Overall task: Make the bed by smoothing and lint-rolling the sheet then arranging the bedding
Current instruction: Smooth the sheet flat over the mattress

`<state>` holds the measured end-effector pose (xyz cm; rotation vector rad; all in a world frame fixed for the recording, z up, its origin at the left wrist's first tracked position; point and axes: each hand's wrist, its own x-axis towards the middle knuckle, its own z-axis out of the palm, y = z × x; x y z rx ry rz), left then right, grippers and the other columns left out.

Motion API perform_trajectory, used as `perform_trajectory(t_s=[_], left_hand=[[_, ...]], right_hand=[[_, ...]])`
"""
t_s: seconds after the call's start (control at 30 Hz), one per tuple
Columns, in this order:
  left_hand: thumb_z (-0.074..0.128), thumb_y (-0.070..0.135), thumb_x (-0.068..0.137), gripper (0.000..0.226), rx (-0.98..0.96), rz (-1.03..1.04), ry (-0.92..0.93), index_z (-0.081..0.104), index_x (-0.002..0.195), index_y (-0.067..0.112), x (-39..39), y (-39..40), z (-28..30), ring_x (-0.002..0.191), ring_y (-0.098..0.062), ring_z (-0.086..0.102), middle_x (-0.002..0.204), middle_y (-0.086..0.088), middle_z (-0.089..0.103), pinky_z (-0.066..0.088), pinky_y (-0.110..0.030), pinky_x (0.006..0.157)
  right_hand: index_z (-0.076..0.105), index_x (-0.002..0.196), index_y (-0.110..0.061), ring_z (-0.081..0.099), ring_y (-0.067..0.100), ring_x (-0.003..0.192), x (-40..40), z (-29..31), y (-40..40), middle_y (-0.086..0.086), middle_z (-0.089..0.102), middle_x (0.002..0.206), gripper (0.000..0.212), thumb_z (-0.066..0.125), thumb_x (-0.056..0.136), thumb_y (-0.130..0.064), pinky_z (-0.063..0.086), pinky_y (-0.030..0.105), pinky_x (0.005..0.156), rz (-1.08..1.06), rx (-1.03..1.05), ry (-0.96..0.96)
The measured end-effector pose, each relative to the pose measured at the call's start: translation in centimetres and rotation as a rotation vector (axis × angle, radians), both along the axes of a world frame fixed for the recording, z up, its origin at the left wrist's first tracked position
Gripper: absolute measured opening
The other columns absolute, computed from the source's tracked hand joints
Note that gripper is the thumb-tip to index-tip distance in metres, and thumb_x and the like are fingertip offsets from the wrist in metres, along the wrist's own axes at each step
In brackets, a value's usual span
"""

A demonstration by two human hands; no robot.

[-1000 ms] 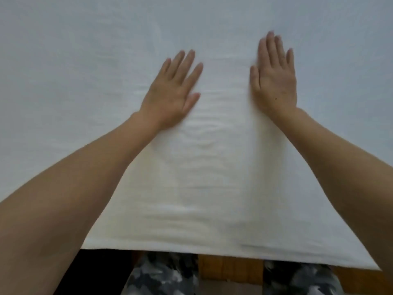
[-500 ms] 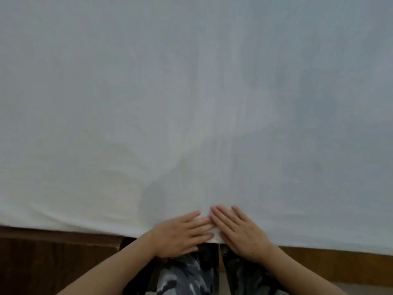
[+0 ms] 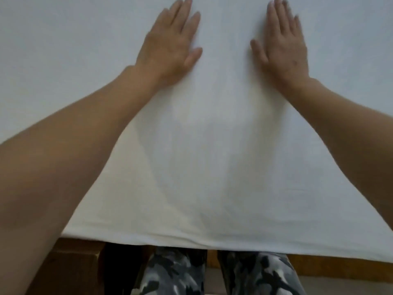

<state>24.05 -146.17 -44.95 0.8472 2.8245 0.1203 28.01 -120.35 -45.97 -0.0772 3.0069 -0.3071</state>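
Hands lay flat on the white sheet (image 3: 212,167), both at the far end of the view, arms stretched out over the bed. Left hand (image 3: 170,45) pressed palm down, fingers (image 3: 182,15) straight and a little spread, thumb out to the right; it held nothing. Right hand (image 3: 282,45) lay likewise, palm down, fingers (image 3: 278,15) straight and close together, thumb out to the left; nothing held. The two hands were apart, with a strip of bare sheet between them. Fingertips of both reached the far edge of the view and looked slightly blurred.

Sheet covered nearly the whole view, spread over the bed, mostly smooth, with faint shallow creases in the near middle part between the forearms. Its near edge ran across the bottom of the view, draped just over the wooden bed frame (image 3: 340,271). Below that edge, near side, the person's legs in camouflage trousers (image 3: 178,273) stood close against the frame.
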Motion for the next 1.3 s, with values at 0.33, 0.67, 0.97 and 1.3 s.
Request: perform_trajectory(t_s=[0.33,0.67,0.97,1.3], left_hand=[[0.040,0.039,0.097,0.071,0.106,-0.355,-0.043,0.019,0.150,-0.003,28.3,-3.3,-2.9,0.149,-0.032,0.010,0.159,-0.021,0.011,0.008,-0.045,0.121],[0.038,0.033,0.099,0.032,0.190,-0.524,-0.211,0.053,0.117,0.011,35.4,-2.1,1.1,0.118,-0.023,0.054,0.119,-0.007,0.068,0.021,-0.034,0.117],[0.040,0.033,0.100,0.047,0.207,-0.008,0.232,0.045,0.139,0.007,7.1,13.7,0.2,0.133,-0.038,0.040,0.145,-0.024,0.044,0.025,-0.045,0.111],[0.036,0.035,0.098,0.061,0.147,-0.240,-0.013,0.033,0.146,-0.003,16.8,21.1,-2.4,0.143,-0.037,0.028,0.152,-0.025,0.030,0.017,-0.047,0.118]], right_hand=[[0.033,0.145,-0.002,0.018,0.026,0.147,33.2,-1.2,-9.5,0.013,0.028,0.153,0.059,0.046,0.096,-0.033,0.011,0.041,0.121,0.527,-0.129,-0.109],[0.037,0.142,-0.009,0.042,0.020,0.136,35.1,0.2,-5.5,0.008,0.044,0.148,0.042,0.032,0.101,-0.017,0.008,0.044,0.121,0.831,-0.203,-0.149],[0.035,0.142,0.005,0.037,0.038,0.137,6.6,0.7,14.9,0.025,0.038,0.147,0.057,0.041,0.098,-0.030,0.019,0.048,0.115,0.089,0.040,0.192],[0.036,0.144,0.003,0.030,0.031,0.142,18.6,-1.8,12.1,0.020,0.034,0.151,0.054,0.038,0.099,-0.027,0.018,0.048,0.117,0.050,-0.055,0.073]])
